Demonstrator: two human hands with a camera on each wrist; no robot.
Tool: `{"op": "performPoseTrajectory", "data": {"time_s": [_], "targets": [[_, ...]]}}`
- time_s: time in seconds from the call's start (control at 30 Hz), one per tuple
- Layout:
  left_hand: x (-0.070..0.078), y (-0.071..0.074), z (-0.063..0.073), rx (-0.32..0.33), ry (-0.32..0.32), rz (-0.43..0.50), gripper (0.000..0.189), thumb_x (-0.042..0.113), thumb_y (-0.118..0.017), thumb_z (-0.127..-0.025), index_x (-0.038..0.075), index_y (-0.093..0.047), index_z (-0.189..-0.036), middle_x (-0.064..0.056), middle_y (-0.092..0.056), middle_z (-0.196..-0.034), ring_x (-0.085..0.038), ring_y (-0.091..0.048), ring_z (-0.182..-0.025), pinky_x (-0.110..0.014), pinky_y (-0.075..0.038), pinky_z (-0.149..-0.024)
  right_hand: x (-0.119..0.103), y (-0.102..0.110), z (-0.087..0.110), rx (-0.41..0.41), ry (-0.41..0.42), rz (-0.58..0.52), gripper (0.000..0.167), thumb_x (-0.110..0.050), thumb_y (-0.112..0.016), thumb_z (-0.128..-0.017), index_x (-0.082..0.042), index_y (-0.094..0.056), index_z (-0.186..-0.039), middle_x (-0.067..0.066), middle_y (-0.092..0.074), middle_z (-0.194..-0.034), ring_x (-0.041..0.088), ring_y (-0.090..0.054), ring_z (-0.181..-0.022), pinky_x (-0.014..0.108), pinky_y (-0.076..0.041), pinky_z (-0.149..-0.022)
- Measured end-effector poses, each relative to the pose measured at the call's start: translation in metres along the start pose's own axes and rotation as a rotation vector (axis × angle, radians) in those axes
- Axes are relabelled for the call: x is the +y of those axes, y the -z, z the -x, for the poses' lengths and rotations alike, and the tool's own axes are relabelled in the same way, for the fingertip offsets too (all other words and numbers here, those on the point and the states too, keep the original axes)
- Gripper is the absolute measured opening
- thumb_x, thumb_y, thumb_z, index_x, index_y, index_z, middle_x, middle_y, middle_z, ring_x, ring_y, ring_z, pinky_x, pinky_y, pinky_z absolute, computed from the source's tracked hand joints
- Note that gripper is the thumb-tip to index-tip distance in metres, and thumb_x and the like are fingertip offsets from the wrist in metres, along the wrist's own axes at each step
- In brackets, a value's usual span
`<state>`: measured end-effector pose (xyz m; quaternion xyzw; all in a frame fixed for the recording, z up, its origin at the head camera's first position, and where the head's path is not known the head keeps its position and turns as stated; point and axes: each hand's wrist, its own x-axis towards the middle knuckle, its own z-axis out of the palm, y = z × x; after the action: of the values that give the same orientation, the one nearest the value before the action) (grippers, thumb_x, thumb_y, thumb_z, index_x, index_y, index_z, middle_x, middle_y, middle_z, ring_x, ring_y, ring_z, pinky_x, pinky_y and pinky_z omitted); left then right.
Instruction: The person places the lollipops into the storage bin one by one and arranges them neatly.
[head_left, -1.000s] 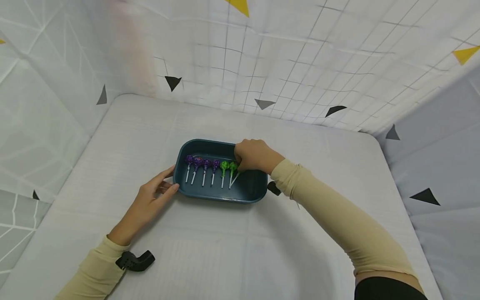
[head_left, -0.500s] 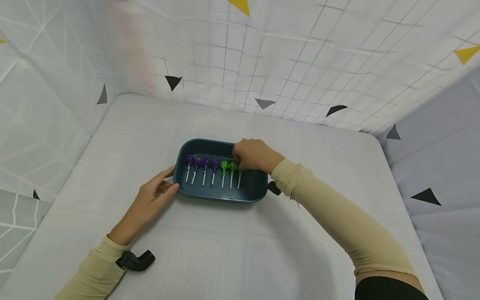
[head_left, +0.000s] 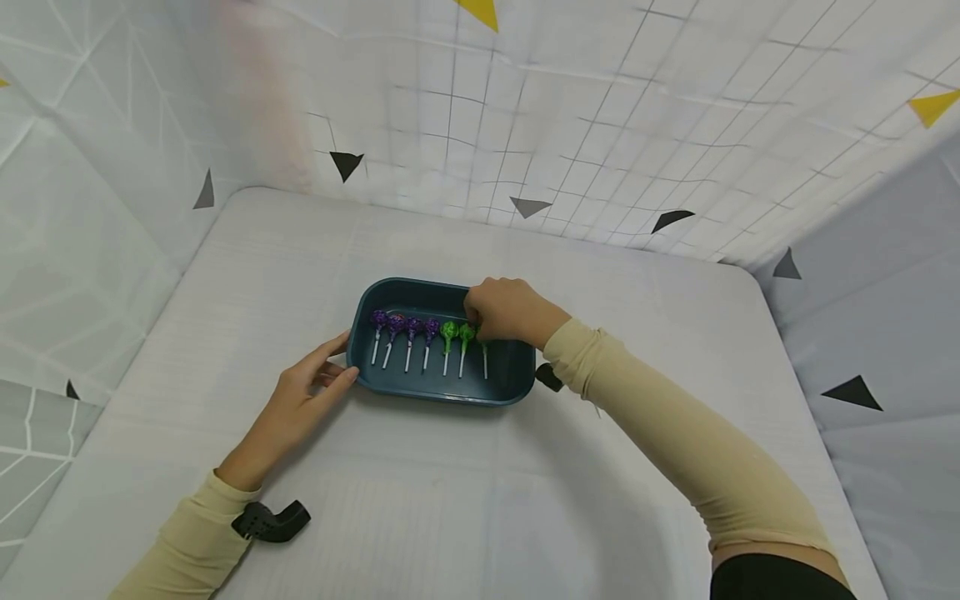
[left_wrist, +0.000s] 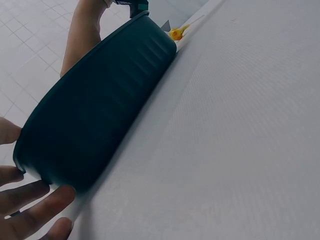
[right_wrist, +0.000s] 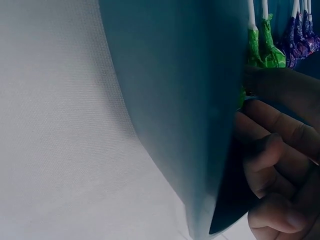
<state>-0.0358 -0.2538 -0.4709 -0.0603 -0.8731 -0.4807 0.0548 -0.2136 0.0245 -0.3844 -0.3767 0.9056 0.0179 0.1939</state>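
Note:
In the head view, a dark teal tray holds a row of lollipops. Several purple-wrapped lollipops lie at its left, then green-wrapped lollipops. My left hand touches the tray's left end, fingers fairly straight and thumb at the front corner. My right hand reaches over the far rim and pinches the rightmost green lollipop. Its head is mostly covered by my fingers. The right wrist view shows curled right fingers inside the tray, close to the green wrappers.
A yellow-wrapped lollipop lies on the white table beyond the tray's right end; my right sleeve covers most of it in the head view. Pale patterned curtains stand around the table's far and side edges.
The rightmost green lollipop's stick has swung from slanted to nearly upright and shifted right, in line with the others. My right hand moved slightly left; my left hand stayed still.

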Motion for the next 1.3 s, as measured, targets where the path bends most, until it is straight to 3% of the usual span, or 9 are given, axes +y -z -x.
{"op": "performPoseTrajectory", "data": {"time_s": [0.7, 1.3], "targets": [[0.001, 0.000, 0.000, -0.001, 0.011, -0.014, 0.055, 0.022, -0.061, -0.106, 0.011, -0.045, -0.157, -0.016, -0.060, -0.148, -0.016, -0.067, -0.101, -0.017, -0.051, -0.088, 0.000, 0.006, 0.008, 0.013, -0.008, -0.008, 0.020, -0.021, -0.083, -0.085, -0.012, -0.079, -0.102, 0.003, -0.077, -0.099, 0.020, -0.071, -0.089, 0.039, -0.061, -0.076], [0.000, 0.000, 0.001, -0.001, 0.015, -0.012, 0.055, 0.022, -0.061, -0.105, 0.013, -0.044, -0.158, -0.015, -0.061, -0.146, -0.013, -0.067, -0.100, -0.019, -0.052, -0.088, 0.011, 0.016, 0.033, 0.064, -0.041, -0.091, 0.034, -0.030, -0.084, -0.087, -0.010, -0.077, -0.113, 0.003, -0.079, -0.107, 0.021, -0.072, -0.102, 0.043, -0.060, -0.085]]}}
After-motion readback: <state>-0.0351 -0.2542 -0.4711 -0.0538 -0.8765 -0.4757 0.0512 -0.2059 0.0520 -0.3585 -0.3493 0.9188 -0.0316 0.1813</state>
